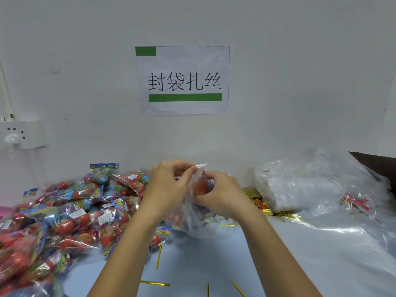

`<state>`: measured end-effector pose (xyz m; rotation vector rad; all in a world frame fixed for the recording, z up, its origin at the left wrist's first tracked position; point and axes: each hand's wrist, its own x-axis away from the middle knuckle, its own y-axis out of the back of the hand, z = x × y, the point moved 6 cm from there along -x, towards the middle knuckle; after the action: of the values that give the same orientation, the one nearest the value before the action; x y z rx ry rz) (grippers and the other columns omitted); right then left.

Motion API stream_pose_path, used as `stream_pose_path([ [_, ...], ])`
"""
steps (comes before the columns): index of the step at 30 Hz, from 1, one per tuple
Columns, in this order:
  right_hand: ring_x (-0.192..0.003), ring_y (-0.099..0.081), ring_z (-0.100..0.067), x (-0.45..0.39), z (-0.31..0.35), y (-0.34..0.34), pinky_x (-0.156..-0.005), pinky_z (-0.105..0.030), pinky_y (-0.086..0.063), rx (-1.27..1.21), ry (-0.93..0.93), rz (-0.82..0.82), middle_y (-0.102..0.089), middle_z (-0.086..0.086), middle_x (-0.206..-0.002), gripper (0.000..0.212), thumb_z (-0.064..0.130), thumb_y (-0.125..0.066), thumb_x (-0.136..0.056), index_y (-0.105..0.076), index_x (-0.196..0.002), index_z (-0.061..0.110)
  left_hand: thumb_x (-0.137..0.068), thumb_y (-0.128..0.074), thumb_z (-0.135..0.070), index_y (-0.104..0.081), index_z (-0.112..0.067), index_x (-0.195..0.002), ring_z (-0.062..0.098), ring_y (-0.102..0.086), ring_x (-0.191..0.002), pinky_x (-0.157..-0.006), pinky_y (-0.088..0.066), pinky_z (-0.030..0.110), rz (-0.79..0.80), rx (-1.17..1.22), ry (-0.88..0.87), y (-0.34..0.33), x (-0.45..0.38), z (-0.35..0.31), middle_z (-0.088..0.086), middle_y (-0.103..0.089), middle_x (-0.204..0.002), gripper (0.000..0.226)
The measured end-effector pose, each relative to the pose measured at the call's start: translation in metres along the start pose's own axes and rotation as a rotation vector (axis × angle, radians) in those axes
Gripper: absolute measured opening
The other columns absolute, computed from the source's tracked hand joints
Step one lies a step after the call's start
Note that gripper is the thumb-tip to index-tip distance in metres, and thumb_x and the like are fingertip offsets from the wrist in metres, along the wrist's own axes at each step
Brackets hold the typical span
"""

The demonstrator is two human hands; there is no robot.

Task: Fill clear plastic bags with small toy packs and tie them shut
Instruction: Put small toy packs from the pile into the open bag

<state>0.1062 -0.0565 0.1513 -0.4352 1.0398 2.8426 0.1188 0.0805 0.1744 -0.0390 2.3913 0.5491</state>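
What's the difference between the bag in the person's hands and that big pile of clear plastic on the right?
The clear bag being held is off the table, gripped by the left hand and right hand, while the stack of empty bags lies on the table. The held bag shows red toys inside; the stack looks flat, whitish and unfilled. The held bag's top is bunched between the fingers; the stack is loose. Both are clear plastic.

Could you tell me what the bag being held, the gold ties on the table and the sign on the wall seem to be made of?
Bag: thin clear plastic film, glossy; it crinkles, glares, and red toys show through.
Ties: probably metallic foil strips, perhaps over wire; shiny gold, thin, slightly bent.
Sign: plain matt paper, faintly wrinkled, with black characters and green bars.
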Motion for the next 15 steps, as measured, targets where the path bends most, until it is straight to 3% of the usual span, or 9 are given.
stream_pose_path([
  [3, -0.084, -0.066, -0.026, 0.006, 0.015, 0.005, -0.070, -0.033, -0.057, 0.185, 0.032, 0.030, -0.066, -0.003, -0.088, 0.016, 0.019, -0.066, -0.082, -0.055, -0.074, 0.027, -0.095, -0.065, -0.014, -0.078, -0.021, -0.090, -0.002, -0.069, -0.079, -0.075, -0.054, 0.017, -0.029, -0.024, -0.017, 0.000, -0.001, -0.001, -0.014, -0.075, -0.081, 0.016],
  [7, -0.087, -0.070, -0.032, 0.012, 0.023, 0.006, -0.078, -0.041, -0.062, 0.332, -0.005, 0.100, -0.066, -0.013, -0.101, 0.010, 0.014, -0.062, -0.083, -0.054, -0.081, 0.020, -0.095, -0.064, -0.015, -0.075, -0.021, -0.087, -0.002, -0.067, -0.076, -0.069, -0.051, 0.011, -0.071, -0.050, -0.027, 0.002, 0.001, -0.003, -0.015, -0.073, -0.079, 0.015],
  [12, -0.080, -0.069, -0.029, 0.012, 0.027, 0.019, -0.069, -0.035, -0.060, 0.354, 0.008, 0.052, -0.062, -0.011, -0.102, 0.008, 0.019, -0.068, -0.085, -0.060, -0.087, 0.018, -0.096, -0.063, -0.018, -0.077, -0.017, -0.092, 0.003, -0.070, -0.080, -0.075, -0.056, 0.023, -0.035, 0.004, -0.003, 0.003, 0.002, -0.004, -0.010, -0.075, -0.081, 0.015],
  [15, -0.071, -0.068, -0.026, 0.012, 0.025, 0.027, -0.058, -0.033, -0.057, 0.339, 0.044, 0.030, -0.065, -0.009, -0.093, 0.008, 0.021, -0.071, -0.083, -0.064, -0.085, 0.017, -0.097, -0.062, -0.018, -0.077, -0.018, -0.091, 0.004, -0.071, -0.082, -0.077, -0.056, 0.023, -0.020, 0.056, 0.017, 0.001, 0.003, -0.006, -0.009, -0.076, -0.081, 0.016],
])
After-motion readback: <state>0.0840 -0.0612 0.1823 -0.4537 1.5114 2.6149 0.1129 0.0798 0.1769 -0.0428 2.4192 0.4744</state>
